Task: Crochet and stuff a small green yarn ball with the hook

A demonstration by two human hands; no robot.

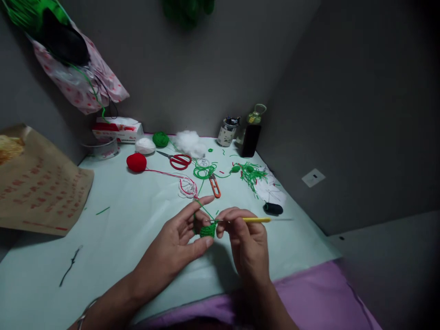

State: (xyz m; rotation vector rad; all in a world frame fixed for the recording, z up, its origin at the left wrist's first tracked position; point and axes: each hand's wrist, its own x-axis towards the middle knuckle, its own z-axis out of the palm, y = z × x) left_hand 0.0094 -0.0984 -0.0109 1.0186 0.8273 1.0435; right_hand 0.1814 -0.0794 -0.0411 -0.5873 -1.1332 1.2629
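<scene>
My left hand [178, 233] pinches a small green crochet piece [207, 230] between thumb and fingers, its index finger raised with green yarn [205, 209] running over it. In my right hand [248, 240] is a crochet hook [257, 220] with a yellow handle, held like a pencil. The hook's thin tip points left and meets the top edge of the green piece. Whether a loop sits on the tip is too small to tell. Just beyond the hands lie orange thread snips [215, 185] and a loose coil of green yarn [203, 170].
Red-handled scissors [180, 161], a red yarn ball [136, 162], a tangle of white and red yarn [188, 188] and white stuffing [190, 144] lie farther back. Green scraps [252, 173] and a black spool [273, 209] are at right. A paper bag [44, 188] stands at left.
</scene>
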